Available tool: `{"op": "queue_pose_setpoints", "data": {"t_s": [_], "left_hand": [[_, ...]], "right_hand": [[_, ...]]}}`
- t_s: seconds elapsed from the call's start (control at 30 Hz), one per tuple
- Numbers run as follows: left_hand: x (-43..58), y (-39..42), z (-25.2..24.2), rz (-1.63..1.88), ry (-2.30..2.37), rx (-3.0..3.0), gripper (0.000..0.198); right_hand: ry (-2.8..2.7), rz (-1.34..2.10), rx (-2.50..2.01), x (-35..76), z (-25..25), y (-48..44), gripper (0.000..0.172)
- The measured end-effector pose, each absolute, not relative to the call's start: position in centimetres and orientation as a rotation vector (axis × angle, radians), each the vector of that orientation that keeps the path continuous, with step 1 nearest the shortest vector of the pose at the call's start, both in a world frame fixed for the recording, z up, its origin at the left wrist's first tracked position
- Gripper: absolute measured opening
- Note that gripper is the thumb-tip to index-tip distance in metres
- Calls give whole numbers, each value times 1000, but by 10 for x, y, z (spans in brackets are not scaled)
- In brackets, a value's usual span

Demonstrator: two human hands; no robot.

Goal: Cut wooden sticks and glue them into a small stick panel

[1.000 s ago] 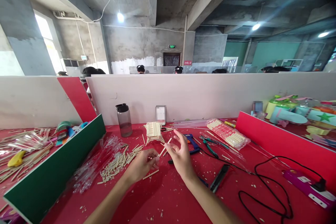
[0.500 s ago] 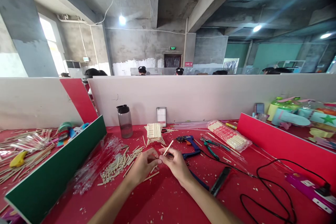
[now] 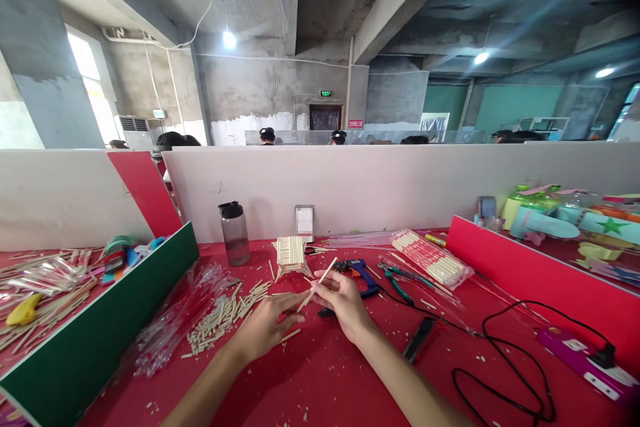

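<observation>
My right hand [image 3: 343, 300] pinches a thin pale wooden stick [image 3: 326, 272], which slants up to the right above the red table. Close beside it, my left hand [image 3: 270, 323] has its fingers apart near the stick's lower end; whether a fingertip touches it is hard to tell. Behind the hands stands a small structure made of sticks [image 3: 291, 255]. A heap of short cut sticks [image 3: 227, 317] lies to the left of my left hand. The blue glue gun [image 3: 367, 275] rests just beyond my right hand.
A dark-lidded bottle [image 3: 235, 237] stands at the back left. Green-handled pliers [image 3: 397, 283], bagged sticks [image 3: 433, 259], a black-handled cutter [image 3: 419, 339] and a purple power strip [image 3: 585, 360] with black cable lie right. Green [image 3: 110, 320] and red [image 3: 545, 280] dividers flank the table.
My left hand has moved slightly left and down, its fingers spreading away from my right hand. More of the stick shows, still in my right fingers. The view has shifted slightly.
</observation>
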State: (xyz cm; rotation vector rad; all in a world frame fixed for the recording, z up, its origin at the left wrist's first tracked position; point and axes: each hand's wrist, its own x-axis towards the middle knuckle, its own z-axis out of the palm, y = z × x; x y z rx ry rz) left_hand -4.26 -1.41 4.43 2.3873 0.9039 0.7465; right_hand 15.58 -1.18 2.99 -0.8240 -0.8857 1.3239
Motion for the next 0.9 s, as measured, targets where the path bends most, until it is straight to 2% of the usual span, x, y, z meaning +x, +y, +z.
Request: {"op": "queue_pose_setpoints", "data": {"t_s": [0.13, 0.37, 0.67, 0.9], "left_hand": [[-45, -9, 38, 795, 887, 2329, 44], [-46, -9, 35, 927, 907, 2278, 29], [-40, -11, 40, 996, 932, 2038, 36], [-43, -8, 37, 929, 795, 2221, 41]], "right_hand": [[-921, 1400, -809, 152, 31, -16, 51], [-946, 1450, -769, 146, 32, -25, 51], [-901, 1448, -776, 145, 34, -25, 46], [-908, 1367, -816, 148, 35, -21, 48]]}}
